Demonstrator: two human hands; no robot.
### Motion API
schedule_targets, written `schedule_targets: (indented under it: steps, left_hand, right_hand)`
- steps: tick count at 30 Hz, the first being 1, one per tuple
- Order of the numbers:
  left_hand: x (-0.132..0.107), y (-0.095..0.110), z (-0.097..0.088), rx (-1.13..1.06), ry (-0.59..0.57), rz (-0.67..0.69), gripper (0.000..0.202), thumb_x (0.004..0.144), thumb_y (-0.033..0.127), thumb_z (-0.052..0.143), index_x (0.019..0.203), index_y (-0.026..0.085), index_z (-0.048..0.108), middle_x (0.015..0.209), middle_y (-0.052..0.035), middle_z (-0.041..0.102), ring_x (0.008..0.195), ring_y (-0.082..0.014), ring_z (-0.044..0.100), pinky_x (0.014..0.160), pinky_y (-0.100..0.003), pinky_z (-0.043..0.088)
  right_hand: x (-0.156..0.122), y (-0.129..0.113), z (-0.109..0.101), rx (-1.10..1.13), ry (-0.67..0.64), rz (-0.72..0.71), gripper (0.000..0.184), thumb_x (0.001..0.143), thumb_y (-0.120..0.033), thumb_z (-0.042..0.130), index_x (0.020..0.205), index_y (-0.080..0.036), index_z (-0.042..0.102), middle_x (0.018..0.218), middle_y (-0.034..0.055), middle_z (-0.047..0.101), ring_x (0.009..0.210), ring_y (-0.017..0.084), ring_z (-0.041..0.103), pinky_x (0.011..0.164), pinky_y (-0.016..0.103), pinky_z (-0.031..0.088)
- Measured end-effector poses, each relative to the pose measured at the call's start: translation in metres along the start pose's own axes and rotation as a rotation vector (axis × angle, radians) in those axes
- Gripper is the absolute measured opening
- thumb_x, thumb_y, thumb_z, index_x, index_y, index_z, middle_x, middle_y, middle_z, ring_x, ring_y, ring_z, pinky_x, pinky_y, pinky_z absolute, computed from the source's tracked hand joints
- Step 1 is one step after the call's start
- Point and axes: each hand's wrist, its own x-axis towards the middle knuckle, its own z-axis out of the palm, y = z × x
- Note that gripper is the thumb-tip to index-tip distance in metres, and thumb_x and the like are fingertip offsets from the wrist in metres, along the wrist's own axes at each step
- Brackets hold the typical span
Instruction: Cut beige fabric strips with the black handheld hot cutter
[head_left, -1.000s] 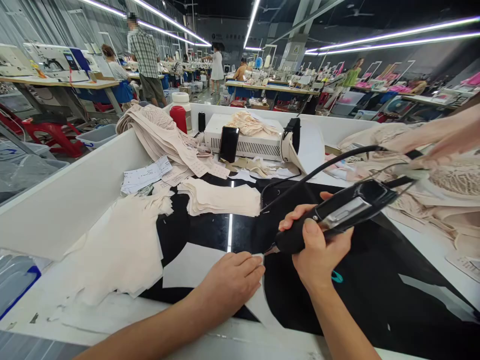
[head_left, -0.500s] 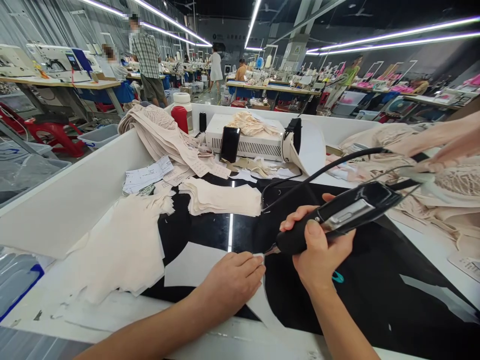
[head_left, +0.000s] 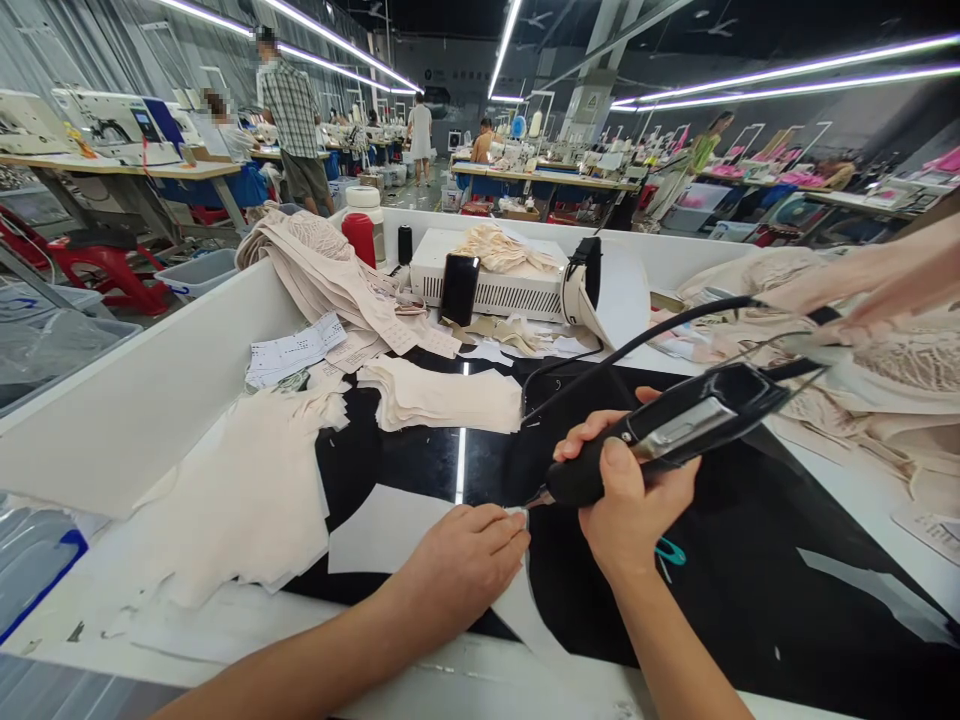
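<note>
My right hand [head_left: 637, 500] is wrapped round a black corded hand tool [head_left: 690, 425] with a silver plate on its side. The tool slants down to the left, and its thin metal tip [head_left: 541, 497] meets the edge of a white cut fabric piece [head_left: 390, 525]. My left hand [head_left: 469, 560] lies over this piece, fingers pressed together at its right edge, beside the tip. What is under the fingertips is partly hidden. A black mat [head_left: 750, 560] lies beneath, with a small teal safety pin [head_left: 670, 551] near my right wrist.
Stacks of cream fabric pieces lie left [head_left: 247, 480] and ahead [head_left: 450, 395]. A vented white box [head_left: 517, 290] and a phone [head_left: 459, 288] stand at the back. At the right, a co-worker's blurred hands [head_left: 877, 275] are above beige lace garments [head_left: 900, 400]. The tool's cord [head_left: 637, 340] curves across.
My right hand and the tool have shifted slightly left, with the tip still at the fabric edge. My left hand has stayed in place. The co-worker's hands moved a little.
</note>
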Motion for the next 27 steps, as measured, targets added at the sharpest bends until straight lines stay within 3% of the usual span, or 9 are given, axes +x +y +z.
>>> schedule_targets:
  steps: [9,17,21,22,27]
  left_hand:
    - [-0.002,-0.001,0.003,-0.003,-0.023,-0.002,0.023,0.114,0.017,0.053,0.128,0.011,0.07,0.131,-0.0106,0.079,0.116,-0.0203,0.074,0.09,-0.034,0.065]
    - [-0.005,-0.005,0.012,0.037,-0.058,0.029,0.024,0.111,0.018,0.06,0.132,0.011,0.07,0.132,-0.0118,0.078,0.12,-0.0198,0.073,0.097,-0.033,0.064]
    - [-0.006,-0.009,0.01,0.063,0.023,0.107,0.025,0.111,0.011,0.053,0.126,0.012,0.073,0.123,-0.0113,0.081,0.115,-0.0192,0.075,0.101,-0.033,0.062]
    - [-0.006,-0.011,0.007,0.063,0.071,0.116,0.028,0.11,0.008,0.05,0.122,0.012,0.075,0.119,-0.0109,0.082,0.112,-0.0191,0.076,0.1,-0.032,0.062]
    - [-0.014,-0.038,-0.003,0.047,0.007,0.215,0.047,0.103,0.004,0.044,0.133,0.02,0.076,0.141,-0.0077,0.076,0.122,-0.0222,0.073,0.103,-0.034,0.061]
  right_hand:
    - [0.0,-0.004,0.006,0.0,0.045,0.011,0.043,0.09,-0.034,0.082,0.127,-0.03,0.06,0.084,-0.0052,0.067,0.061,0.014,0.063,0.058,0.032,0.058]
    - [-0.007,0.003,0.01,-0.01,0.004,0.027,0.04,0.092,-0.029,0.077,0.127,-0.031,0.058,0.087,-0.0054,0.068,0.062,0.014,0.066,0.061,0.033,0.061]
    - [-0.008,0.002,0.019,0.003,0.035,0.073,0.039,0.089,-0.026,0.076,0.121,-0.03,0.053,0.084,-0.0076,0.068,0.057,0.012,0.066,0.058,0.028,0.059]
    - [-0.008,0.001,0.022,0.027,0.039,0.086,0.037,0.088,-0.026,0.076,0.116,-0.03,0.052,0.083,-0.008,0.068,0.056,0.011,0.065,0.057,0.026,0.058]
    - [-0.006,-0.001,0.03,-0.077,-0.006,0.077,0.035,0.084,-0.035,0.079,0.105,-0.029,0.051,0.079,-0.0062,0.064,0.055,0.013,0.06,0.054,0.028,0.056]
